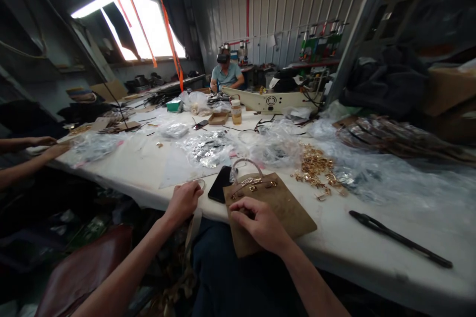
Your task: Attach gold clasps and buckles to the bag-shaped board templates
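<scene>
A small olive-brown handbag lies over the table's front edge and reaches down to my lap. It has gold metal fittings and an arched handle partly wrapped in clear film. My right hand rests over the bag's left part with curled fingers, thumb and forefinger tips close together near its edge. Whatever lies between those tips is too small to tell. Left of the bag, my left hand is closed on a pale narrow strap, which loops above the fingers and hangs below the table edge. A black phone lies between the hands.
Gold metal fittings are heaped to the right, beside clear plastic bags. A black strap-like piece lies at the front right. Farther back are a jar and a cream machine. Another person's arms reach in from the left; a co-worker sits opposite.
</scene>
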Action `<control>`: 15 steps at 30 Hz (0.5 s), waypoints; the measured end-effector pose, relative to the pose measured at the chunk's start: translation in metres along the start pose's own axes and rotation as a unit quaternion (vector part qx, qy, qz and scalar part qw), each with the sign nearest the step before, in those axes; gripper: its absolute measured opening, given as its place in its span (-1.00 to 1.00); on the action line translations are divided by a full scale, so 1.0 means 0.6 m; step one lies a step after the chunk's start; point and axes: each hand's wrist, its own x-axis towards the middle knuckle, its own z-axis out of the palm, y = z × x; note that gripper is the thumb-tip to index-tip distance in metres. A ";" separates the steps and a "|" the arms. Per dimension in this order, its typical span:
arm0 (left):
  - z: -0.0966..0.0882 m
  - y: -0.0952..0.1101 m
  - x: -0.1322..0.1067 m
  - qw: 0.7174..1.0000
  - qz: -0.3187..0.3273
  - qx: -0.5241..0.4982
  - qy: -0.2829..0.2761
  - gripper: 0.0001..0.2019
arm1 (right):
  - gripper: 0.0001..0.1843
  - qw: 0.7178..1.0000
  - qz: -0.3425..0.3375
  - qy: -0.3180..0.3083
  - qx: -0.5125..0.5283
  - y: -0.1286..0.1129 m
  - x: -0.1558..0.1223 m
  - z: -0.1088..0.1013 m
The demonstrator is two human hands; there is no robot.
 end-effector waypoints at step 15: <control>-0.060 0.125 -0.118 0.981 0.133 -0.140 0.005 -0.78 | -0.56 0.985 -0.172 0.006 -0.017 -0.030 0.037 -0.008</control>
